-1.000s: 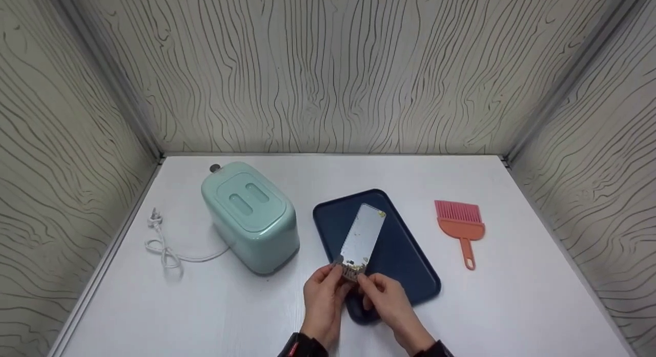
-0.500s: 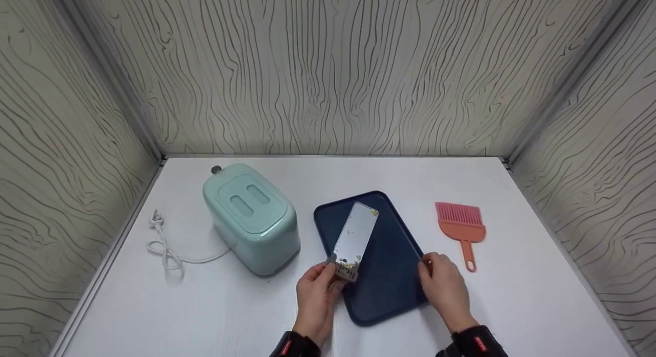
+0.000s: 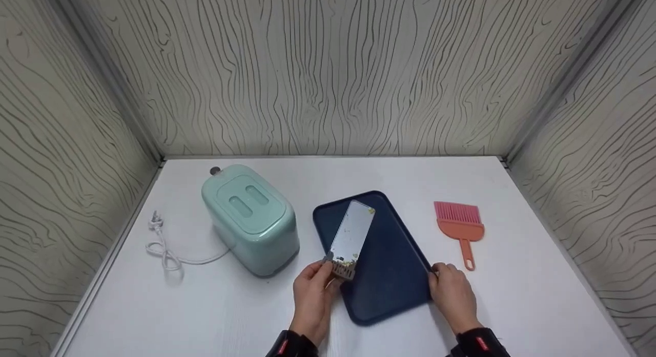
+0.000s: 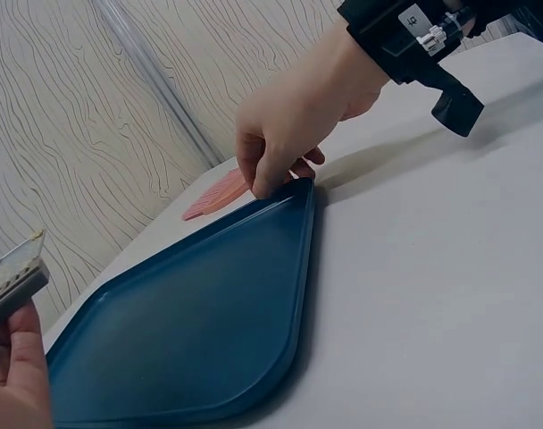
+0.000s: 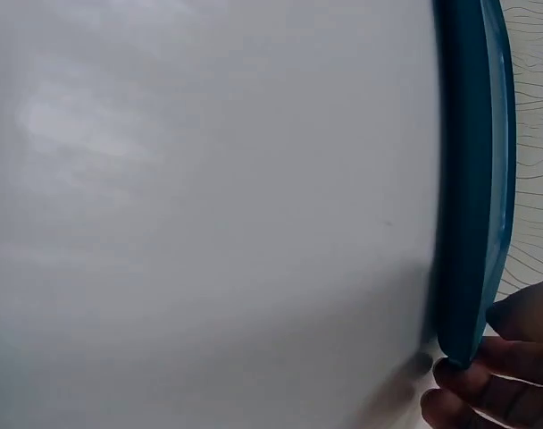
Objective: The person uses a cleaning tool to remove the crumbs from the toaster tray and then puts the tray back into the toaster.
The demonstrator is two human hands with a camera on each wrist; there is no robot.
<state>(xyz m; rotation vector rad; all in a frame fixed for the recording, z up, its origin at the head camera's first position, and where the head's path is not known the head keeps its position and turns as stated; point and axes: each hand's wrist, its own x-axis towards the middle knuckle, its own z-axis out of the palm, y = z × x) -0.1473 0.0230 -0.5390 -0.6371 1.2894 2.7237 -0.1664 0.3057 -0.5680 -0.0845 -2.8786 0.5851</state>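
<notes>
Left grip [image 3: 311, 298] pinches silvery tray [image 3: 352, 234], long axis pointing far-right; right grip [image 3: 453, 296] pinches blue tray [image 3: 392, 277].

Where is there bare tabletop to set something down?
Bare white table lies right of the pink-orange brush; behind the navy tray, between the mint toaster and brush; and at front left, before the white cord. Crowded: the tray's left side, where the left grip holds a metal plate above it, and its right rim, pinched by the right grip.
</notes>
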